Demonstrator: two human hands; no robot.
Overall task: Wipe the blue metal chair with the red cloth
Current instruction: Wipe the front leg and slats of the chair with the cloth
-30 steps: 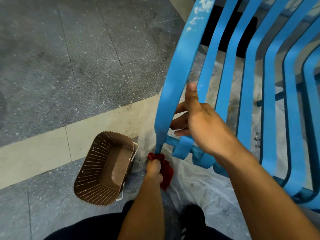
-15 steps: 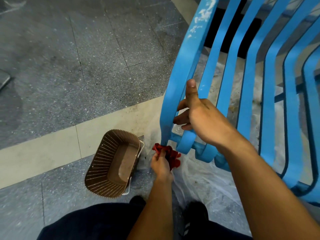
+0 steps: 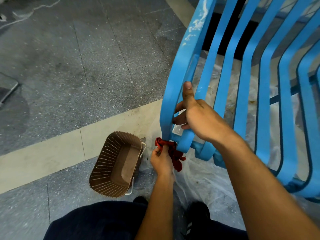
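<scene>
The blue metal chair (image 3: 245, 87), made of long flat slats, fills the right half of the view and has white paint flecks on its outer bar. My right hand (image 3: 195, 118) grips one slat, thumb pointing up along it and fingers curled behind it. Below it, my left hand (image 3: 161, 161) holds the crumpled red cloth (image 3: 173, 151) and presses it against the lower end of the outermost bar, where the slats curve under.
A brown slotted plastic basket (image 3: 105, 168) lies on the grey tiled floor just left of my left hand. Thin clear plastic sheeting (image 3: 204, 181) covers the floor under the chair. My dark-clad legs and black shoes show at the bottom edge.
My left hand has shifted the red cloth slightly right and up against the bar's lower end. My right hand keeps its grip on the slat. The view has drifted a little.
</scene>
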